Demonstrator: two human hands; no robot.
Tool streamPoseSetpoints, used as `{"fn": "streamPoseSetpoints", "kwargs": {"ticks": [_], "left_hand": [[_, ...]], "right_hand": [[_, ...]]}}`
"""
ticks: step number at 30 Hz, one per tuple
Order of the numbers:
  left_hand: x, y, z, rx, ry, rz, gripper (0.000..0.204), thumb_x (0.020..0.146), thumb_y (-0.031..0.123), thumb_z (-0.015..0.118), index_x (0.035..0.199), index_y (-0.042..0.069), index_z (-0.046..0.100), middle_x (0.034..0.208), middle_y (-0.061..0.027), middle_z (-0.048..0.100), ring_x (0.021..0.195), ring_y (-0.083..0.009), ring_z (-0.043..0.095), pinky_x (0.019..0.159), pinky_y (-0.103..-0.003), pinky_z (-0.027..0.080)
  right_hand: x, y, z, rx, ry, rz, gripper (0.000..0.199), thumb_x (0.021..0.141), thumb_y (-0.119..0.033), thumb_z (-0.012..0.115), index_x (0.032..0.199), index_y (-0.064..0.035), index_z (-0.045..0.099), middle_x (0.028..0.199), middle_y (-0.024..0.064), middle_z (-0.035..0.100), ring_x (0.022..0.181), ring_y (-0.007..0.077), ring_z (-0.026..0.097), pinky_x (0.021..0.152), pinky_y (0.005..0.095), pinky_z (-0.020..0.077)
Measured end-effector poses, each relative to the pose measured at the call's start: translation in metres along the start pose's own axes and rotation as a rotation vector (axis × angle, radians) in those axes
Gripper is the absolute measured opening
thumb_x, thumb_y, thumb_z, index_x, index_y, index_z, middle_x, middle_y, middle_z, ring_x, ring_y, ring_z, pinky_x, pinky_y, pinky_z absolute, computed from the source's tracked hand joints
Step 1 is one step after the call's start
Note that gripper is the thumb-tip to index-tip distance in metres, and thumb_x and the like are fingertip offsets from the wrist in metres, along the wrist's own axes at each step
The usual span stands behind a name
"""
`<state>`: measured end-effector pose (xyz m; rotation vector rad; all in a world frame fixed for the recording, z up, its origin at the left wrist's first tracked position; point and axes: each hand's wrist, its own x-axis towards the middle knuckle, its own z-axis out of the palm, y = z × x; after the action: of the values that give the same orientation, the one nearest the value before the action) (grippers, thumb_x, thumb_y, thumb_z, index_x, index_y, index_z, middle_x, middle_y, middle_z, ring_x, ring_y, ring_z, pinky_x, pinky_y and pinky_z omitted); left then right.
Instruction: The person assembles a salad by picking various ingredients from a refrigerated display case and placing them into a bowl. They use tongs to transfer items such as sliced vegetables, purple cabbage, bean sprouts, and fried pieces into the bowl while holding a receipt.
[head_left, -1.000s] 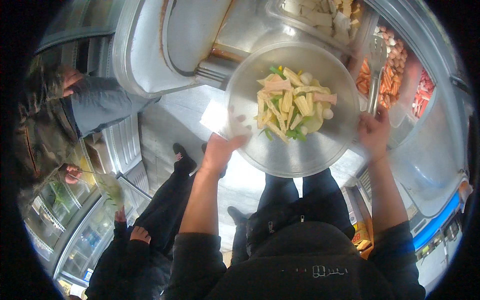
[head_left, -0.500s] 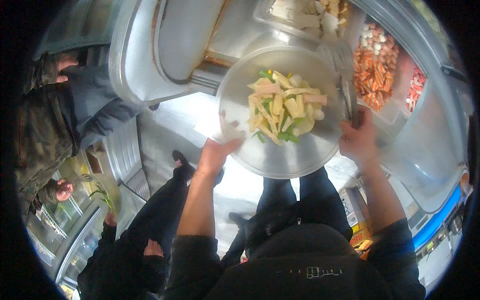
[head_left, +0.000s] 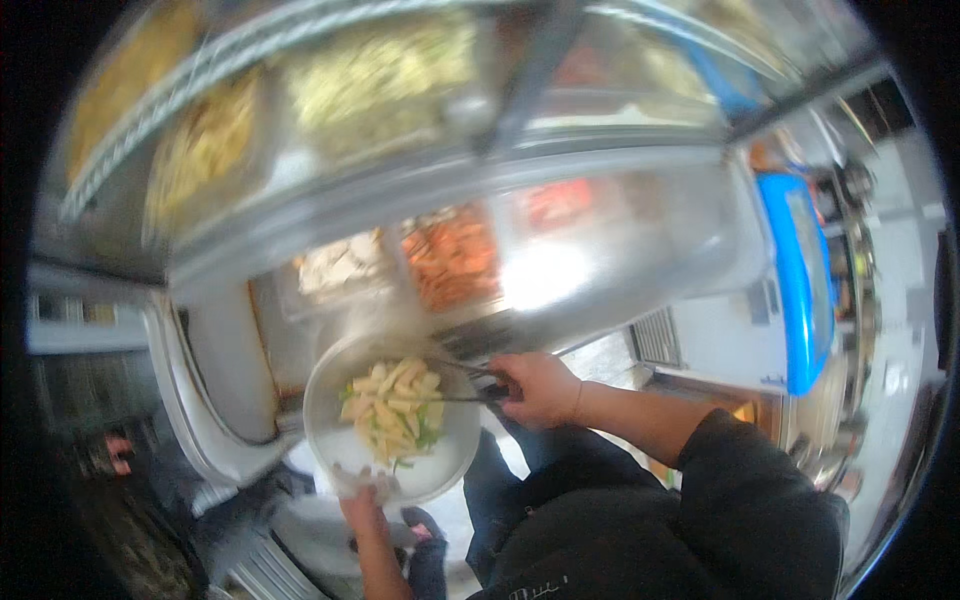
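Note:
A round translucent bowl (head_left: 318, 425) holds a heap of pale yellow sticks (head_left: 385, 405) with some green pieces. At its lower rim, my left hand (head_left: 366, 500) grips the bowl, its fingers showing blurred at the wall. My right hand (head_left: 540, 390) is closed around a pair of tongs (head_left: 482, 398). The two arms of the tongs reach left over the bowl's right side; motion blur hides where their tips are.
Behind the bowl lies an open chest of food tubs: white pieces (head_left: 342, 262), orange-red pieces (head_left: 452, 255) and pink pieces (head_left: 558, 203). Glass-fronted shelves (head_left: 385, 80) with more food rise above. A blue-edged unit (head_left: 805, 290) stands right; another person (head_left: 118, 455) is at far left.
My view has swung, bringing the shelves into sight and placing the bowl lower and further left. The tongs, upright at the bowl's right before, now lie across its right rim. Both hands keep their holds.

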<state>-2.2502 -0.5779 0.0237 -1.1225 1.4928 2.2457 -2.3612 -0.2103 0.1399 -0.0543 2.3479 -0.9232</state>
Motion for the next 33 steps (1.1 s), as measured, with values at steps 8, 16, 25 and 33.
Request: {"fn": "streamPoseSetpoints", "kwargs": {"ticks": [8,16,25,33], "left_hand": [[-0.077,0.036,0.003,0.049,0.2,-0.207,0.051,0.079,-0.005,0.059,0.128,0.001,0.046,0.122,-0.019,0.055,0.103,-0.0353,0.059,0.075,-0.046,0.057],[-0.145,0.015,0.06,0.288,0.282,0.068,0.037,0.082,0.016,0.068,0.112,-0.002,0.058,0.096,-0.013,0.065,0.078,-0.0193,0.064,0.06,-0.032,0.051],[-0.163,-0.008,0.117,0.001,0.445,0.21,0.048,0.078,0.01,0.064,0.123,0.003,0.051,0.098,-0.0105,0.064,0.083,-0.0226,0.065,0.065,-0.036,0.055],[-0.19,-0.023,0.152,0.068,0.576,0.29,0.046,0.077,0.019,0.066,0.12,0.006,0.054,0.093,-0.0081,0.065,0.074,-0.0181,0.062,0.059,-0.031,0.052]], "right_hand": [[-0.14,0.078,-0.061,0.553,0.358,0.575,0.046,0.076,0.001,0.061,0.12,-0.0036,0.048,0.091,0.0148,0.061,0.078,0.0265,0.063,0.063,0.0365,0.0533],[-0.115,0.191,0.014,0.208,0.701,-0.353,0.042,0.063,0.007,0.054,0.103,-0.0021,0.047,0.085,0.0061,0.054,0.071,0.0141,0.054,0.055,0.0296,0.0463],[0.061,0.156,-0.065,-0.142,0.45,-1.006,0.016,0.064,-0.007,0.063,0.078,-0.0093,0.069,0.105,0.0225,0.055,0.08,0.0395,0.058,0.065,0.0445,0.0494],[0.069,0.092,-0.078,0.07,0.168,-1.0,0.017,0.068,-0.009,0.061,0.081,-0.0149,0.069,0.106,0.0214,0.056,0.084,0.0404,0.059,0.071,0.0461,0.0518]]}}
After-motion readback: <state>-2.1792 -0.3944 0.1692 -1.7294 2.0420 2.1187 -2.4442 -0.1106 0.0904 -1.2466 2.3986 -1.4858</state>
